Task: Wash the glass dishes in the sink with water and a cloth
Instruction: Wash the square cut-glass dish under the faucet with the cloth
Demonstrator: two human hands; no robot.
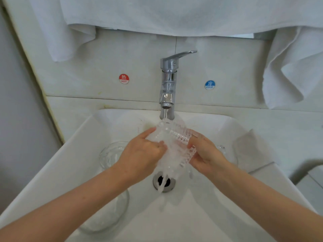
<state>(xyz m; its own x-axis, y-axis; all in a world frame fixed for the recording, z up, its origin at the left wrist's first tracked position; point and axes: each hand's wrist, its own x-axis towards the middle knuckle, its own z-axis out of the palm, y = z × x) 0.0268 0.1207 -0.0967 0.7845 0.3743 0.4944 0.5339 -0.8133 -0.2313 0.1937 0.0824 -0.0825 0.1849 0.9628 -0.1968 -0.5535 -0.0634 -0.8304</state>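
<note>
1. Rinsing looks to be the step in hand: the clear ribbed glass dish [174, 135] sits tilted under the chrome tap [168, 81] and its stream, centre frame, over the white sink [73, 154].
2. The left hand [143, 152] and right hand [207, 155] each grip one edge, fingers curled round it.
3. The next move likely calls for a steady turn of the dish; two round clear glass bowls [110, 154] wait at lower left.

ribbed clear glass dish [176, 137], glossy chrome tap [168, 81]

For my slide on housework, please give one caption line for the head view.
Left hand and right hand hold a ribbed glass dish under the running tap over the sink.
</note>
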